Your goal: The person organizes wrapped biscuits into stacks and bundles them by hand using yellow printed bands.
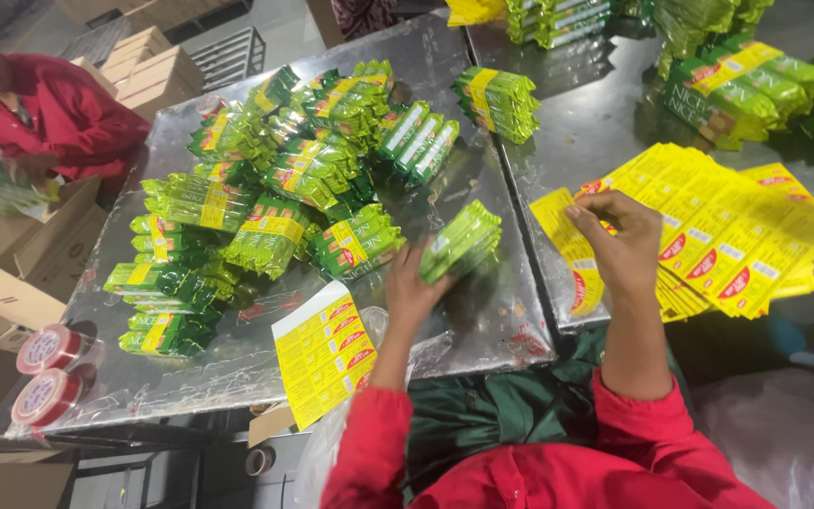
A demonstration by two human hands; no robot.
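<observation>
My left hand [414,287] grips a stack of green snack packets [462,240] just above the steel table [482,330]. My right hand [620,243] pinches the edge of a yellow wrapper sheet [569,247] at the left side of a fanned pile of yellow wrappers [737,236]. Both arms wear red sleeves. A big heap of green and yellow packets [275,198] lies to the left of my left hand.
Another yellow sheet stack [322,349] hangs over the table's near edge. Two red tape rolls [44,372] sit at the near left corner. More green bundles [737,85] fill the far right. A person in red [49,113] works by cardboard boxes [11,273] at left.
</observation>
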